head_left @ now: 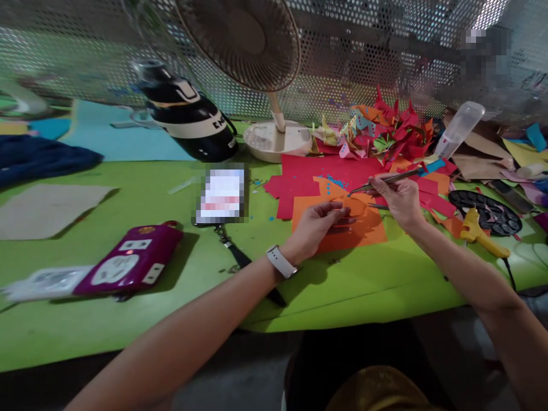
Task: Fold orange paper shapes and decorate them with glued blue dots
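Note:
My left hand (319, 225) pinches a folded piece of orange paper (354, 206) between thumb and fingers, with small blue dots along one part of it. A pair of tweezers (402, 176) with a blue end is gripped in my right hand (400, 200). Their dark tip meets the folded paper near a tiny blue bit, just right of my left thumb. Under both hands lies a flat orange sheet (368, 231), partly over a red sheet (295, 171). Many blue paper bits (337, 181) are scattered on the red sheet beyond the fingers.
Behind the sheets are a pile of folded coloured paper (398, 128), a fan (274, 140) and a large bottle (192, 125). A yellow glue gun (482, 234) and black palette (499, 208) lie right. On the left are a phone (222, 194) and a purple power strip (132, 257).

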Demonstrator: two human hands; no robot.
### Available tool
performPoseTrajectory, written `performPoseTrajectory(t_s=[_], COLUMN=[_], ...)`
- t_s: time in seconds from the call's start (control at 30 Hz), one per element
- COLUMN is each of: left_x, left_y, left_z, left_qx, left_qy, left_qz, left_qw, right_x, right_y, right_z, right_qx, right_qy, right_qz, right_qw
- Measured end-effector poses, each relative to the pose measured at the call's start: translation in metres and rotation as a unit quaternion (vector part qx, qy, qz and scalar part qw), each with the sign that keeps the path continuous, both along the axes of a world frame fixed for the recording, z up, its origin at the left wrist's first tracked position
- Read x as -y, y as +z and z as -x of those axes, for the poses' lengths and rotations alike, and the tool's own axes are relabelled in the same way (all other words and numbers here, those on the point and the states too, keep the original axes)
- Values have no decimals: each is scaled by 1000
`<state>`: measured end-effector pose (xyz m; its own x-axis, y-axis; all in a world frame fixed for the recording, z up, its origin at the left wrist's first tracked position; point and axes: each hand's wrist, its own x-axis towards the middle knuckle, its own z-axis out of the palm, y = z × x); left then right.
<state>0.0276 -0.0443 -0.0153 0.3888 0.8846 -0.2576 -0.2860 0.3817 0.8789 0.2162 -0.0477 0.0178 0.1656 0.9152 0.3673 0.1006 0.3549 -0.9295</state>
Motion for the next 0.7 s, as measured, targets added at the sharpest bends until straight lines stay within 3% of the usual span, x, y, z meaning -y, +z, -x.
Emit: performPoseTrajectory(t_s=[0.7], left_x=[0], left_y=[0], left_z=[2], left_qx=[5], left_qy=[2], left_qz=[-20], left_qw=[1000], right_x=[6], right_y=[4], right_z=[2], right_qx=[10], right_qy=[7], right_qz=[-2], right_qw=[1000])
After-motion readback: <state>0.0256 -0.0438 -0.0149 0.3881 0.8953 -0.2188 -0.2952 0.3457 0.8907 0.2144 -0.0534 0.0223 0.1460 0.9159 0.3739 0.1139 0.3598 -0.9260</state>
